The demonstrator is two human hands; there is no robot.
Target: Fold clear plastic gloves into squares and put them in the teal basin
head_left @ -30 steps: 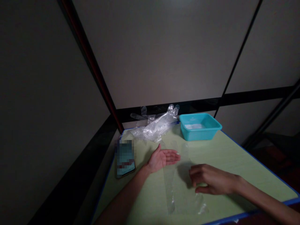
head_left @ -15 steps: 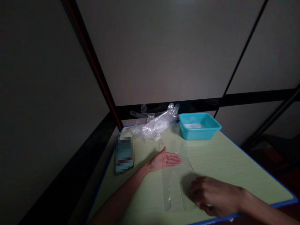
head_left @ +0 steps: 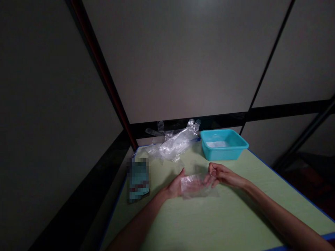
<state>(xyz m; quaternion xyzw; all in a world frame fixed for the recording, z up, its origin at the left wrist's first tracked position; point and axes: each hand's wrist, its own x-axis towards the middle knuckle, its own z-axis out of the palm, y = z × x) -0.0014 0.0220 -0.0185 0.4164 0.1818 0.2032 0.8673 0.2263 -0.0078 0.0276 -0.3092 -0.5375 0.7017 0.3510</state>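
A clear disposable plastic glove (head_left: 192, 191) lies folded across the fingers of my left hand (head_left: 175, 187). This hand rests palm up over the table, thumb raised and fingers stretched out, showing blurred through the film. At the glove's right side, my right hand (head_left: 222, 175) pinches the thin plastic between thumb and fingers. Faint glove fingers extend beyond my hands on the tabletop, hard to make out.
Behind my hands lies a crumpled pile of clear plastic gloves (head_left: 175, 143). A turquoise basin (head_left: 222, 154) with something white inside stands at the back right. A pixelated phone-like object (head_left: 138, 179) is at the left edge of the pale green table (head_left: 199, 226).
My right hand has moved up and away from the table's front edge, folding the glove's long cuff over my left fingers. My left hand has stayed nearly in place.
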